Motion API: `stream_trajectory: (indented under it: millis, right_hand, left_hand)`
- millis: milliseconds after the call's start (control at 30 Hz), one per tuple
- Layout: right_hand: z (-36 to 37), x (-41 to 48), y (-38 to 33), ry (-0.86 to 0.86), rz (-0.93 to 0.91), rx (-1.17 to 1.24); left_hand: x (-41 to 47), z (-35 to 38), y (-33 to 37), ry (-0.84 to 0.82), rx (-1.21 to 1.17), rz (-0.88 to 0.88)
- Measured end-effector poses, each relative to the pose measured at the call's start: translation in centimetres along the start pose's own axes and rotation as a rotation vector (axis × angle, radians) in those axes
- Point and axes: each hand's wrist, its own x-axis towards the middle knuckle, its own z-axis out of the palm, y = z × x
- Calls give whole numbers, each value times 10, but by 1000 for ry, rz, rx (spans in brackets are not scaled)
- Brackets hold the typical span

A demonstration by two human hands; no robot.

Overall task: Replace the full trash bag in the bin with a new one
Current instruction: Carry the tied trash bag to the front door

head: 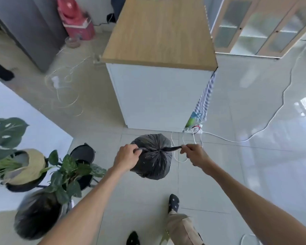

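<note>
A full black trash bag [153,156] hangs above the tiled floor in front of me, its neck gathered at the top. My left hand [126,157] is shut on the left end of the bag's neck. My right hand [194,153] grips the right end, a twisted black strip pulled out sideways. The two ends stretch apart from a knot at the bag's middle. A dark round bin [83,154] stands to the left, partly hidden behind plant leaves.
A white cabinet with a wooden top [159,32] stands straight ahead. A power strip and white cables [194,129] lie on the floor by its right corner. Potted plants [67,175] crowd the left. My socked feet [173,203] are below.
</note>
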Motion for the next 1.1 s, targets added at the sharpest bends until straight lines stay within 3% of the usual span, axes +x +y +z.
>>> stream_trajectory:
  millis: [367, 700, 1100]
  right_hand:
    - [-216, -29, 63, 424, 80, 384]
    - [-401, -54, 134, 712, 134, 602]
    - [-592, -53, 195, 1078, 202, 777]
  left_hand:
    - [65, 41, 278, -140, 77, 426]
    - [75, 148, 499, -245, 37, 667]
    - [118, 272, 753, -523, -23, 856]
